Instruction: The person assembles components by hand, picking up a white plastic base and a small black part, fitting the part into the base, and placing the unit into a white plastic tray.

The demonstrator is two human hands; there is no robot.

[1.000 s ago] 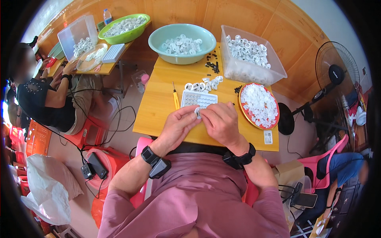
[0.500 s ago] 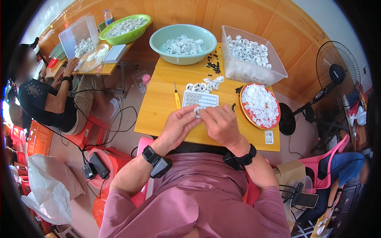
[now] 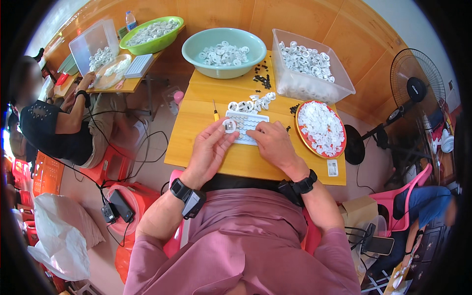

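Between the thumb and fingers of my left hand [image 3: 207, 150] is a round white plastic part [image 3: 229, 126], its hollow inner side with small details turned up. My right hand [image 3: 276, 147] reaches over the white tray [image 3: 259, 118] of small shallow pockets. Its thumb and forefinger are pinched together at the tray's right part; whatever they grip is too small to make out. Beside the tray, partly behind my left hand, lies a yellow-handled screwdriver [image 3: 216, 116]. Several white round parts [image 3: 251, 104] lie in a row just beyond the tray.
A pale green basin [image 3: 191, 55] and a clear bin [image 3: 314, 92] of white parts stand at the back. Small black pieces [image 3: 263, 81] lie between them. At right is a red plate [image 3: 300, 132] of small white pieces. A fan [image 3: 418, 91] stands right; a co-worker [image 3: 51, 120] sits left.
My hands have moved apart. The left has drawn left with the round white part, now turned face up, while the right has come down onto the tray.
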